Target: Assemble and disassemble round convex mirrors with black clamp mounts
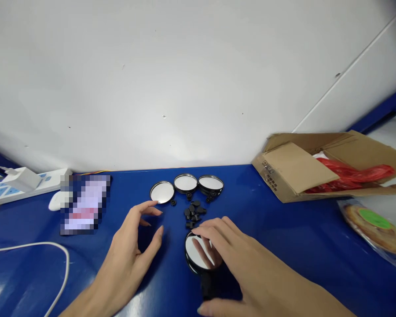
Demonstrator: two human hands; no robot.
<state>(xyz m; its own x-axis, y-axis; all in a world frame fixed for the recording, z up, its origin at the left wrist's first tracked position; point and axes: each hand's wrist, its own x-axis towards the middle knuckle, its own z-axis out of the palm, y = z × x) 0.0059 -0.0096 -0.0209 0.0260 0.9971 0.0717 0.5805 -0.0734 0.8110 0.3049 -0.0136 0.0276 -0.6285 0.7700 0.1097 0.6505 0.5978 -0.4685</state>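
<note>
My right hand (247,268) grips a round convex mirror (196,253) with a black back and mount, its fingers across the top edge and its thumb low near the mount. The mirror reflects those fingers. My left hand (128,251) hovers open on the blue table (95,220), holding nothing and nearest a heap of small black plastic parts (193,213). Beyond the heap stand several more round mirrors in a row: one (162,192), another (185,183) and a third (210,182), which seems to sit on others.
A white power strip (23,187) with a plug lies at the left, beside a pixelated phone (86,204) and a white cable (36,259). An open cardboard box (317,167) holding a red plastic bag stands at the right, above a wrapped round item (374,229).
</note>
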